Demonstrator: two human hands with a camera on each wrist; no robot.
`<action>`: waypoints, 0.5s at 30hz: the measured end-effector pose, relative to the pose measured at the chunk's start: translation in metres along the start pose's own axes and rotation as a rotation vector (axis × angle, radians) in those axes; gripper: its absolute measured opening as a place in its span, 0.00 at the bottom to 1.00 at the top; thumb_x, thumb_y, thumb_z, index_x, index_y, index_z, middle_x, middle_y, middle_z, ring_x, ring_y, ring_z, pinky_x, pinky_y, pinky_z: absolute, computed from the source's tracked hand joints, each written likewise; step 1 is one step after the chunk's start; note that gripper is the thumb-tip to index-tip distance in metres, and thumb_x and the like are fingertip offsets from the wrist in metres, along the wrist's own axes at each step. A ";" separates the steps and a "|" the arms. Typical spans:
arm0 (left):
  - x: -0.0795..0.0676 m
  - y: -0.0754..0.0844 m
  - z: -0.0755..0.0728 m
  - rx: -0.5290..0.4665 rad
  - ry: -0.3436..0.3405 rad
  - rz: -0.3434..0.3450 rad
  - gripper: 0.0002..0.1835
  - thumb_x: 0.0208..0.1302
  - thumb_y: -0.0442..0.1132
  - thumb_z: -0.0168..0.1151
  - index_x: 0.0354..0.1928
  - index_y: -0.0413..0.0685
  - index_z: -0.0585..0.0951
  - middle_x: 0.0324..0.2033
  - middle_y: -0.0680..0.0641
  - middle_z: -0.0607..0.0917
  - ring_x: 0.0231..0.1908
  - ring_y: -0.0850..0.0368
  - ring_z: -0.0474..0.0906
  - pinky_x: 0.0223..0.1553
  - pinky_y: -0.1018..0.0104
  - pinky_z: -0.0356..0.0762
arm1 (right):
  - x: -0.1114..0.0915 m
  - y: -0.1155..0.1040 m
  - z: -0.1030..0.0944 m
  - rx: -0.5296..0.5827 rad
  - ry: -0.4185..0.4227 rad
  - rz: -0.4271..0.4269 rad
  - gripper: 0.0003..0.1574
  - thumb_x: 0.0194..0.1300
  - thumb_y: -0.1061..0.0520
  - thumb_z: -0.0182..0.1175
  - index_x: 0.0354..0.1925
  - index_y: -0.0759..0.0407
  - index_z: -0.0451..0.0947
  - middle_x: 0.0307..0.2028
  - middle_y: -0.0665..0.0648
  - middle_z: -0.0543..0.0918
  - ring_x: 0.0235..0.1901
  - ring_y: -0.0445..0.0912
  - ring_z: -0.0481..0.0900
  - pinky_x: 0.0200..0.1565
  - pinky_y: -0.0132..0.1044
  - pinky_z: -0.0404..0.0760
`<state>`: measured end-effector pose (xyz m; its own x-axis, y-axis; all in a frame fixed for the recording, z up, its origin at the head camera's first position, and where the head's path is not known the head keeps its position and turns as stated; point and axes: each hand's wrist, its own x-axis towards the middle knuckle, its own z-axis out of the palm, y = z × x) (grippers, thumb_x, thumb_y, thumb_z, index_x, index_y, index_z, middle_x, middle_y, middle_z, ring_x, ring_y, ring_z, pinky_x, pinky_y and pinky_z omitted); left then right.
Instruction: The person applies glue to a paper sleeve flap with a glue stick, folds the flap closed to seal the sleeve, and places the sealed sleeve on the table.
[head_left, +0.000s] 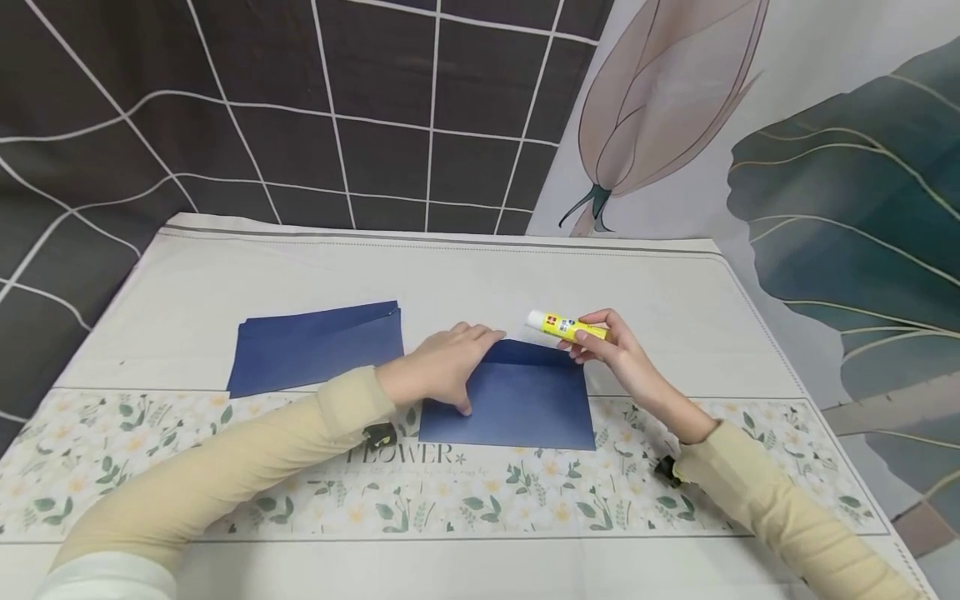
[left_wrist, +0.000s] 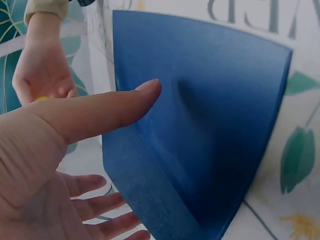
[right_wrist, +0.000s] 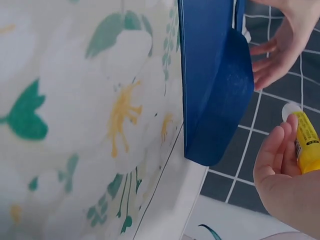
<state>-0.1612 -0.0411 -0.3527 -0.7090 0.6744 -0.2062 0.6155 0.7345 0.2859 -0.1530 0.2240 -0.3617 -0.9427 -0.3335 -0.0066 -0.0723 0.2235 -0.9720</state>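
Note:
A dark blue paper envelope [head_left: 525, 408] lies on the table, its narrow flap [right_wrist: 227, 100] folded upward along the far edge. My left hand [head_left: 450, 367] is at its left side, thumb reaching over the envelope's face and the other fingers spread near the flap. In the left wrist view the thumb [left_wrist: 115, 110] is straight and grips nothing; whether it touches the paper I cannot tell. Above the envelope's far right corner, my right hand [head_left: 618, 354] holds a yellow glue stick [head_left: 562, 325], its white end pointing left. The right wrist view shows fingers curled round the glue stick [right_wrist: 306, 135].
More dark blue envelopes [head_left: 315, 350] lie overlapping on the left of the table. A white cloth [head_left: 450, 275] with a floral band [head_left: 555, 492] covers the tabletop. Behind the table hangs a dark curtain [head_left: 390, 150] with a white grid, beside a flower-patterned one [head_left: 675, 108].

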 end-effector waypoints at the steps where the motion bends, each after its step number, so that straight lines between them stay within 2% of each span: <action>1: 0.000 0.001 0.001 0.002 0.003 0.006 0.63 0.33 0.47 0.83 0.73 0.42 0.56 0.69 0.44 0.66 0.65 0.47 0.66 0.61 0.51 0.72 | 0.000 0.000 -0.001 0.014 0.007 -0.002 0.12 0.73 0.60 0.45 0.51 0.63 0.59 0.33 0.40 0.86 0.36 0.40 0.81 0.41 0.27 0.79; 7: -0.004 0.003 0.005 0.008 0.023 0.023 0.62 0.35 0.48 0.83 0.72 0.44 0.57 0.68 0.45 0.67 0.65 0.48 0.66 0.60 0.50 0.72 | 0.000 0.001 -0.004 0.077 0.036 -0.012 0.10 0.74 0.59 0.45 0.51 0.58 0.60 0.34 0.41 0.87 0.34 0.37 0.80 0.41 0.26 0.78; 10: -0.007 0.003 0.005 -0.010 0.031 0.030 0.59 0.37 0.49 0.82 0.72 0.45 0.59 0.68 0.46 0.68 0.65 0.48 0.67 0.60 0.50 0.72 | 0.000 0.003 -0.004 0.088 0.037 -0.007 0.12 0.74 0.59 0.46 0.52 0.60 0.60 0.34 0.41 0.87 0.34 0.37 0.80 0.42 0.26 0.78; 15: -0.012 0.004 0.005 -0.045 0.032 0.068 0.54 0.42 0.49 0.79 0.71 0.42 0.61 0.68 0.45 0.68 0.66 0.48 0.66 0.66 0.52 0.66 | 0.001 0.005 -0.002 0.056 0.031 -0.004 0.11 0.74 0.58 0.47 0.52 0.59 0.62 0.36 0.39 0.86 0.35 0.37 0.80 0.43 0.26 0.78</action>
<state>-0.1487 -0.0456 -0.3539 -0.6772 0.7194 -0.1546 0.6472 0.6823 0.3399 -0.1549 0.2271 -0.3664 -0.9521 -0.3058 0.0033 -0.0581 0.1702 -0.9837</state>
